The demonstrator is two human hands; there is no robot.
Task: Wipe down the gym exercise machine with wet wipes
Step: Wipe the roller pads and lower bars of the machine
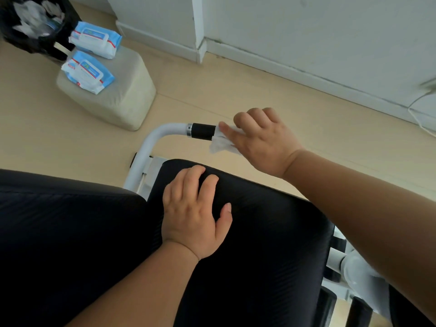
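The exercise machine has black padded cushions (pixel 271 232) and a white tube frame (pixel 151 142) that curves into a black handle grip (pixel 203 131). My right hand (pixel 262 140) is wrapped round the end of that grip with a white wet wipe (pixel 220 143) bunched between palm and handle; the wipe hangs out below my fingers. My left hand (pixel 195 213) lies flat on the near cushion, fingers spread and relaxed, holding nothing.
Two blue-and-white wet wipe packs (pixel 95 40) (pixel 88 73) lie on a beige foam block (pixel 125 90) at the upper left. A black bin (pixel 30 41) with used wipes stands behind them. White wall and skirting (pixel 283 64) run behind; a white cable (pixel 417 107) lies at right.
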